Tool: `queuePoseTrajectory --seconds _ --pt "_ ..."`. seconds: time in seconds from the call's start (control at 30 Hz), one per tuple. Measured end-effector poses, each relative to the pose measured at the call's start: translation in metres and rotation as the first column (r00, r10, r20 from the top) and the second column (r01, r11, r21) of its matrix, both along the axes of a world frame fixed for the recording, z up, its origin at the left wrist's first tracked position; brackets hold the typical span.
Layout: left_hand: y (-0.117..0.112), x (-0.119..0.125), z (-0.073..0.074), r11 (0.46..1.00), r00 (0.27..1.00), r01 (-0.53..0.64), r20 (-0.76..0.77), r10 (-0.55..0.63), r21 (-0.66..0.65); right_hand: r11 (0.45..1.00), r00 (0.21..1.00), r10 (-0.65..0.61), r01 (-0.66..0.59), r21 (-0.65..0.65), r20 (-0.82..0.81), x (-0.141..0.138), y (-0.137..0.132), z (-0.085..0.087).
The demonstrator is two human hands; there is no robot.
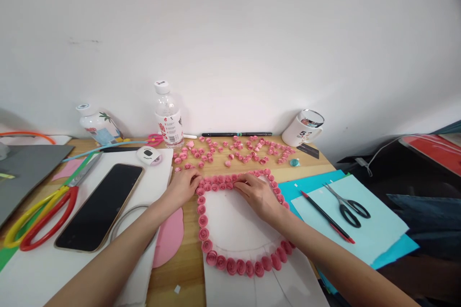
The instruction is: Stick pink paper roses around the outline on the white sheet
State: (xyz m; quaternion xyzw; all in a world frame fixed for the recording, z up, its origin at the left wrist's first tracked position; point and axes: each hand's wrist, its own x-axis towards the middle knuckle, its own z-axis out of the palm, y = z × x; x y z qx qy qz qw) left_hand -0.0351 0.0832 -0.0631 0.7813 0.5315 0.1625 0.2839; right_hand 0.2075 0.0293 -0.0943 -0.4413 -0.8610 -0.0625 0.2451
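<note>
Curving around the near part of a white sheet (241,220), pink paper roses (240,267) climb its sides to a far row, partly doubled; there the left hand (183,184) has its fingertips at the left corner blooms, the right hand (261,196) its own midway along; whether either pinches a rose or merely presses one cannot be told; beyond lie loose roses (227,163), then a bottle (170,122) and mug (300,130) near the wall (230,57).
</note>
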Motion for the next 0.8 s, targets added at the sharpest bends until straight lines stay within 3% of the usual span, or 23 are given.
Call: queuePoseTrajectory --seconds 0.3,0.43,0.63,0.8 --pt "0.000 0.001 -0.001 1.000 1.000 -0.009 -0.005 0.010 0.021 0.998 0.964 0.001 -0.019 0.064 0.266 -0.003 -0.005 0.006" --pt "-0.001 0.002 0.000 0.999 1.000 -0.023 0.006 0.023 0.031 0.994 0.952 -0.013 -0.020 0.106 0.306 -0.007 -0.007 0.005" --pt "-0.002 0.001 -0.002 0.998 0.999 -0.041 0.006 0.040 0.039 0.989 0.985 -0.077 0.055 0.137 0.157 -0.004 -0.004 0.013" --pt "-0.001 0.002 -0.004 0.997 0.999 -0.041 -0.025 0.043 0.059 0.987 0.987 -0.160 0.160 -0.009 -0.023 -0.014 0.044 0.046"
